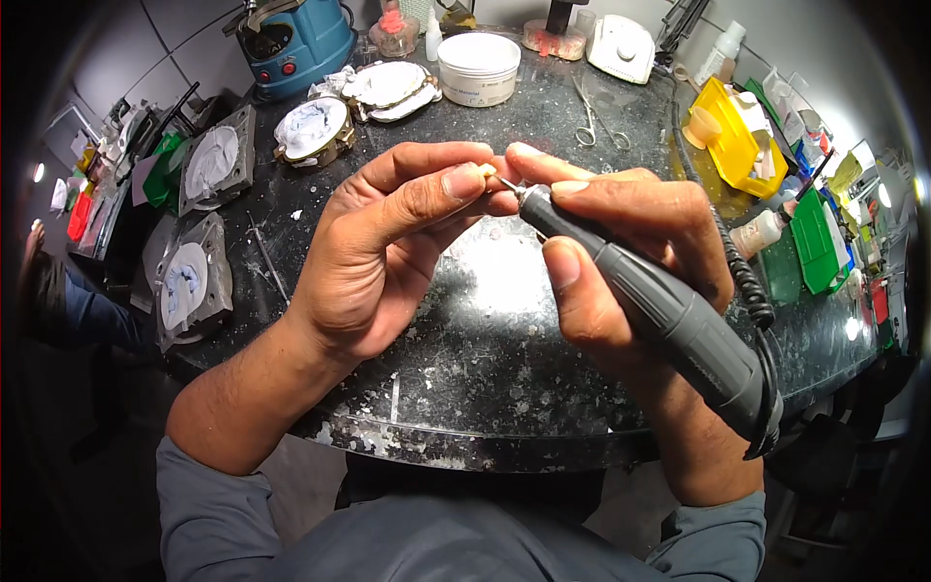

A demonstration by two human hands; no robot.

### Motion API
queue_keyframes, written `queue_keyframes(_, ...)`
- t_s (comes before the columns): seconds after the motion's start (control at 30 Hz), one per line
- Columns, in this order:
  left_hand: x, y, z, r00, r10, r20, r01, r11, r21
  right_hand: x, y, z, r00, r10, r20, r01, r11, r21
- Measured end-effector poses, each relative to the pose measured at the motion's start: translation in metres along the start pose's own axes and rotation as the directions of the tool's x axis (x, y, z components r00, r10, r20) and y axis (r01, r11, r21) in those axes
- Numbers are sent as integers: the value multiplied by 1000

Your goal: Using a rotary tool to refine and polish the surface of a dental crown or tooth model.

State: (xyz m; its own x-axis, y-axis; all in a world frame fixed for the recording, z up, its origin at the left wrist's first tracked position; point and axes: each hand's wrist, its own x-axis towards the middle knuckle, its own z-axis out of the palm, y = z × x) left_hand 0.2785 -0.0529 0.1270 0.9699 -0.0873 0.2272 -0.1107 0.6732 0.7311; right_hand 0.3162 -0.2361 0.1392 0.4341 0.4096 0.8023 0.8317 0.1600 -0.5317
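My left hand [373, 238] pinches a small cream-coloured dental crown [488, 173] between thumb and fingertips, above the middle of the bench. In my right hand [645, 209] is a dark grey rotary handpiece [679, 315], gripped like a pen and slanting up to the left. Its thin metal bur [507, 184] points at the crown; whether the two touch is too small to tell. Fingertips of both hands meet or nearly meet around the crown, hiding part of it. A coiled black cord [745, 276] runs behind the right hand.
Flasks with white plaster [211, 160] stand at the left and back left. Further back are a blue machine [296, 48], a white tub [478, 73], scissors [593, 121] and a white mask [621, 48]. Yellow [732, 136] and green [819, 241] trays sit right. A thin metal tool [269, 257] lies left.
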Motion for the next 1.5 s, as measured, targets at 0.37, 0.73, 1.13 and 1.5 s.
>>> queue_keyframes(0.37, 1, 3, 0, 999, 13, 39, -14, 999, 33, 0, -1, -1, 1000, 0, 1, 0, 1000, 3)
queue_keyframes(0.73, 0, 3, 2, 997, 49, 63, -52, 998, 47, 0, -2, -1, 1000, -20, -8, 21, 1000, 11)
queue_keyframes(1.13, 2, 4, -1, 987, 111, 116, -126, 983, 133, 2, -4, -2, 1000, 28, 4, -28, 999, -15)
queue_keyframes(1.5, 5, 5, 0, 979, 158, 126, -183, 957, 225, 3, -1, -2, 1000, -19, -23, 17, 996, -90)
